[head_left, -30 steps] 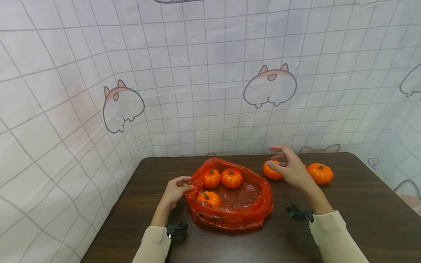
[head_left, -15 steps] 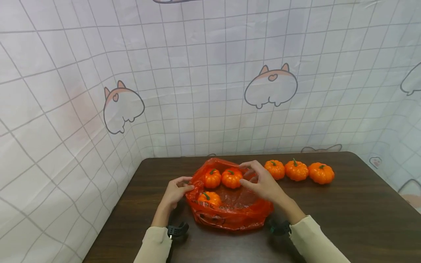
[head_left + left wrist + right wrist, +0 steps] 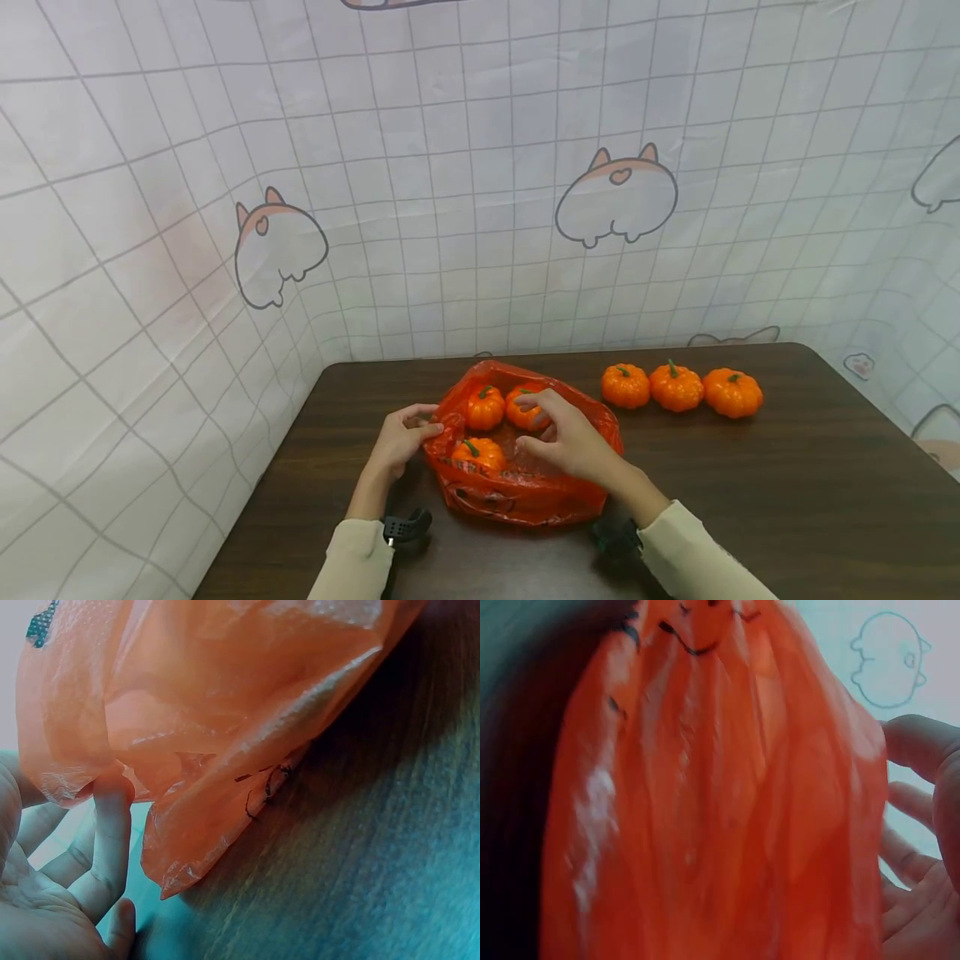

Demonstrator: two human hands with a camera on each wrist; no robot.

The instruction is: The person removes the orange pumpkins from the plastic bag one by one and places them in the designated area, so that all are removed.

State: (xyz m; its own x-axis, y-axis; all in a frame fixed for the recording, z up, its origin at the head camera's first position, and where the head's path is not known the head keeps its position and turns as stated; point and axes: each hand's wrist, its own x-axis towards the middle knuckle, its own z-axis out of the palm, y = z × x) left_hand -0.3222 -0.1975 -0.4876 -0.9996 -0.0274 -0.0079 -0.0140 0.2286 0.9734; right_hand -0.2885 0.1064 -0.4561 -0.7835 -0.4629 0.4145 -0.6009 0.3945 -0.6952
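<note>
An orange plastic bag [image 3: 525, 487] lies open on the dark wooden table [image 3: 750, 500]. Inside it sit three small orange pumpkins: back left [image 3: 485, 407], back right [image 3: 519, 414] and front [image 3: 477, 453]. My left hand [image 3: 431, 425] pinches the bag's left rim; in the left wrist view the bag's film [image 3: 225, 712] hangs over the left hand's fingertips [image 3: 112, 795]. My right hand [image 3: 536, 421] hovers inside the bag's mouth, fingers spread and arched over the back right pumpkin, holding nothing. In the right wrist view the right hand's fingers [image 3: 919, 746] are spread beside the bag [image 3: 720, 795].
Three more pumpkins stand in a row on the table right of the bag: [image 3: 625, 385], [image 3: 676, 386], [image 3: 732, 392]. A white grid-patterned cloth with cat drawings [image 3: 615, 196] walls in the table at the back and sides.
My right hand came left from the row of pumpkins on the table to the bag and now reaches over the back right pumpkin inside it. The left hand kept still on the rim.
</note>
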